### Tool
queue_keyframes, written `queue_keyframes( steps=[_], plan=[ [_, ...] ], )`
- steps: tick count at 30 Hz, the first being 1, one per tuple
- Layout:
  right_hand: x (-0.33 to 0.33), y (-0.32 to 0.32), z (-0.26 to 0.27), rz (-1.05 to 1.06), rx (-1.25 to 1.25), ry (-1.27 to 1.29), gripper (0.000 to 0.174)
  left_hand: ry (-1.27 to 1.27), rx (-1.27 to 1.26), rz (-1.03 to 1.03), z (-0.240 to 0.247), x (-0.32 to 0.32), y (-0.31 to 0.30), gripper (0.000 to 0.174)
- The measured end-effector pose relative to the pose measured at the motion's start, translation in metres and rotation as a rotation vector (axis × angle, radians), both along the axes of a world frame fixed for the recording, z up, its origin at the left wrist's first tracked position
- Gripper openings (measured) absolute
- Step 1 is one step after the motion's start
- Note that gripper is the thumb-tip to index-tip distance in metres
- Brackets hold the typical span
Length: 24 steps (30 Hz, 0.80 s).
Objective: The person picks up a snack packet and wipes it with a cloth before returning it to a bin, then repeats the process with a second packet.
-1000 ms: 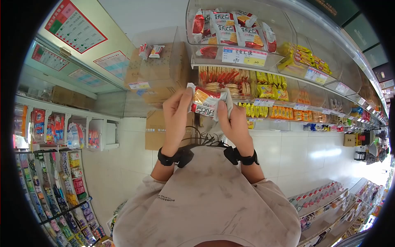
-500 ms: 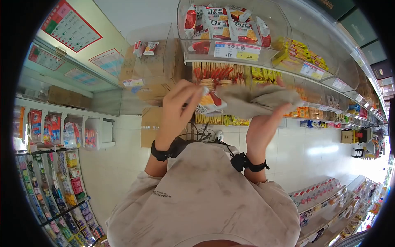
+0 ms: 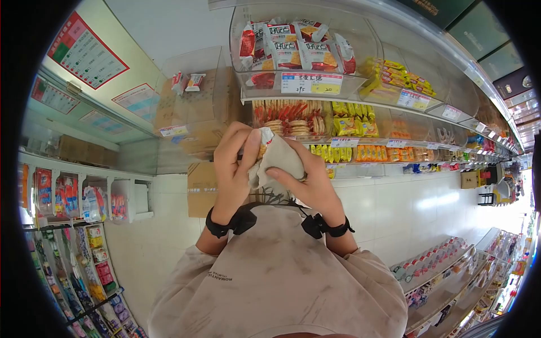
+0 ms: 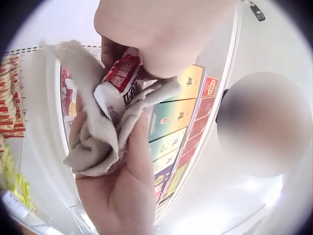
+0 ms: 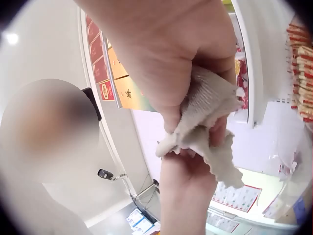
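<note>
Shop shelves [image 3: 315, 98], packet [image 4: 123, 73] between fingers [image 3: 248, 156], (cloth [image 3: 283, 161] around it)

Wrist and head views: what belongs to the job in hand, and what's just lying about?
Part of the job:
Crumpled grey fabric cloth, gripped by the right hand
Red-and-white plastic-wrapped packet, held in the left hand, partly covered by the cloth

Lying about:
Heaped red-and-white rectangular plastic packets
Yellow plastic-wrapped snacks
Lower brown cardboard box

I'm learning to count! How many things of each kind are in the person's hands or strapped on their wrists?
Crumpled, ribbed grey cloth: 1
Small red-and-white snack packet: 1
Chunky black wristbands: 2
Total: 4
</note>
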State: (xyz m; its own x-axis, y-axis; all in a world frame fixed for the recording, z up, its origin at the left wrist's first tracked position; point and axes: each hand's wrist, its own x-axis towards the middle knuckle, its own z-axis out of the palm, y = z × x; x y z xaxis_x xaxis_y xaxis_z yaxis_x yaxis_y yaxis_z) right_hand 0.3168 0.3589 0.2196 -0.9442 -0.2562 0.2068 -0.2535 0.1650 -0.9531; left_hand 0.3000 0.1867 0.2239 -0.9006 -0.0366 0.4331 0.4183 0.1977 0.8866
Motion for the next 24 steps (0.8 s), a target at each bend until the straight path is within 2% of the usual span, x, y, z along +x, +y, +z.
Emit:
queue_keyframes(
  steps=[4,7,9,10,13,16,17,21,24],
  plan=[
    [-0.002,0.020,-0.002,-0.086,0.109,0.088,0.046,-0.105,0.111,-0.093,-0.005,-0.004,-0.003,0.014],
    [-0.001,0.032,-0.005,-0.145,0.080,0.147,0.044,-0.189,0.240,-0.201,0.010,0.000,0.006,0.026],
    [-0.001,0.036,-0.006,-0.179,0.022,0.258,0.046,0.017,0.172,-0.288,0.014,-0.003,0.001,0.038],
    [0.003,0.035,-0.006,-0.287,0.006,0.211,0.049,0.123,0.133,-0.333,0.015,-0.006,-0.001,0.044],
    [-0.009,0.038,0.008,-0.273,-0.018,0.329,0.050,0.245,-0.021,-0.251,0.019,-0.013,0.001,0.051],
    [-0.030,0.031,0.028,-0.347,0.100,0.600,0.048,0.507,-0.210,-0.017,0.026,-0.039,0.003,0.051],
    [-0.037,0.027,0.036,-0.378,0.140,0.679,0.048,0.523,-0.208,0.037,0.028,-0.047,0.005,0.050],
    [-0.079,0.014,0.059,-0.523,0.096,0.738,0.039,0.595,-0.254,0.243,0.032,-0.085,0.019,0.045],
    [-0.114,0.018,0.066,-0.560,0.225,0.721,0.037,0.567,-0.382,0.386,0.037,-0.111,0.037,0.044]
  ],
)
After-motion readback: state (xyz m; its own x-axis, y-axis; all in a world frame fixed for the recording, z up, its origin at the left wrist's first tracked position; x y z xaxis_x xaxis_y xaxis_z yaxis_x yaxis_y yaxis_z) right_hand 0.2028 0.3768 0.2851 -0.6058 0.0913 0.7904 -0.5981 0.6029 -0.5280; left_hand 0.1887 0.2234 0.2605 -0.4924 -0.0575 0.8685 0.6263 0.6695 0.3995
